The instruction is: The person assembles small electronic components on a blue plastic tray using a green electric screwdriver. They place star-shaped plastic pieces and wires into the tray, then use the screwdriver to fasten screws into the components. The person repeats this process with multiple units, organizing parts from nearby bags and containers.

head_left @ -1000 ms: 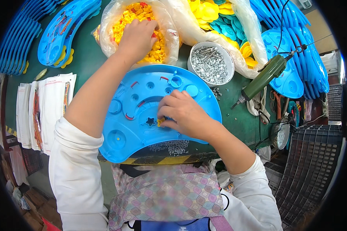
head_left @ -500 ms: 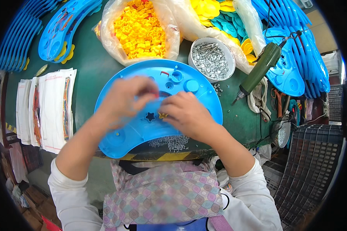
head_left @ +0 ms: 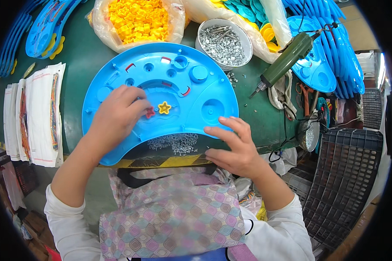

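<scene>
In front of me lies a curved blue plastic panel [head_left: 191, 104] with round wells, posts and a few small red pieces set in it. A yellow star-shaped piece [head_left: 164, 108] sits near its middle. Right beside that, my left hand [head_left: 119, 111] pinches a red star-shaped piece [head_left: 150, 112] at the panel's surface. My right hand [head_left: 237, 148] is open, fingers spread, at the panel's lower right edge. Loose small screws [head_left: 176, 142] lie under the panel's inner curve, between it and the table edge.
Behind the panel stand a bag of yellow stars [head_left: 139, 21] and a white bowl of screws [head_left: 224, 43]. A green electric screwdriver [head_left: 287, 58] hangs at right, near stacked blue panels [head_left: 335, 52]. Packets of wires [head_left: 39, 113] lie at left. A black crate [head_left: 342, 182] stands lower right.
My left hand has come down onto the panel with the red star. My right hand has left the yellow star, moved right and opened. The view has shifted slightly.
</scene>
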A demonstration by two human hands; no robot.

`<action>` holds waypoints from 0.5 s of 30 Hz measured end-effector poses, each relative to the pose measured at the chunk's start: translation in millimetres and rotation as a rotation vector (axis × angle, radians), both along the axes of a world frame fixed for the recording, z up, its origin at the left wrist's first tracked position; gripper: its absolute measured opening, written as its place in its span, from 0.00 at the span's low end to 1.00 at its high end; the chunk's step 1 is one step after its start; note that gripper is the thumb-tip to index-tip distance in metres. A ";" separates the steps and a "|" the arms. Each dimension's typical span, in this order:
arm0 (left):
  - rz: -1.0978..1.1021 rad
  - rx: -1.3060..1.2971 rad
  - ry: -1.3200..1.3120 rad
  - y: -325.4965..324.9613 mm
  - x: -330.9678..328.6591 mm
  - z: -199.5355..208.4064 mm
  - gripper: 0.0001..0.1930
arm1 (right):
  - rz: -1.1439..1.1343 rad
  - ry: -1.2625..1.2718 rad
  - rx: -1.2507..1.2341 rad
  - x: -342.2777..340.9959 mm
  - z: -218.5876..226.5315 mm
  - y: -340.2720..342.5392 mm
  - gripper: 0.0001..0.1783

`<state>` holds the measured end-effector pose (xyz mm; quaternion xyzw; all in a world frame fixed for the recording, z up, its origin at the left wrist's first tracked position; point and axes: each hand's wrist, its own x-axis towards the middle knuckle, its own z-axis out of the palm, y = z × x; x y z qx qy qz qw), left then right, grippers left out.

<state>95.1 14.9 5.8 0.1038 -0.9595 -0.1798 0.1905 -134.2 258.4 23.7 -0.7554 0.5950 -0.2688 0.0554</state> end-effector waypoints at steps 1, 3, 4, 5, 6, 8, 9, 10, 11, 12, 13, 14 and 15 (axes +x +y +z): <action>0.026 0.011 0.066 6.9 -0.4 3.1 0.09 | -0.018 0.078 -0.017 1.7 -12.1 10.2 0.08; 0.081 0.032 0.191 27.8 -4.0 10.1 0.10 | -0.022 0.204 -0.058 -0.2 -29.6 16.7 0.08; 0.011 0.023 0.180 36.5 -3.2 14.2 0.10 | -0.025 0.266 -0.079 -1.0 -35.6 19.3 0.08; -0.056 0.012 0.168 45.0 -1.4 19.1 0.11 | -0.056 0.296 -0.096 -3.8 -40.1 21.2 0.08; -0.123 0.001 0.156 54.6 0.7 22.4 0.11 | -0.089 0.326 -0.112 -7.6 -43.6 23.8 0.08; -0.152 -0.005 -0.004 79.8 8.4 20.4 0.14 | -0.139 0.335 -0.189 -10.3 -46.5 23.7 0.09; -0.146 -0.070 -0.012 88.8 8.7 16.0 0.15 | -0.160 0.317 -0.245 -10.1 -47.2 22.9 0.09; -0.099 -0.092 -0.064 97.4 8.5 11.9 0.16 | -0.186 0.304 -0.299 -9.3 -46.9 23.4 0.09; -0.050 -0.112 -0.117 106.1 8.5 6.8 0.17 | -0.163 0.239 -0.326 -0.8 -41.7 19.8 0.09; 0.001 -0.131 -0.169 110.7 8.6 1.6 0.17 | -0.128 0.206 -0.351 8.6 -42.1 12.6 0.09; 0.023 -0.124 -0.199 112.5 7.6 -2.4 0.16 | -0.094 0.193 -0.324 19.0 -39.5 5.8 0.06; 0.039 -0.125 -0.189 113.7 7.2 -7.6 0.16 | -0.057 0.182 -0.297 28.0 -37.6 -0.9 0.04; 0.057 -0.127 -0.180 113.6 7.7 -12.5 0.15 | -0.045 0.179 -0.263 34.6 -37.4 -8.7 0.04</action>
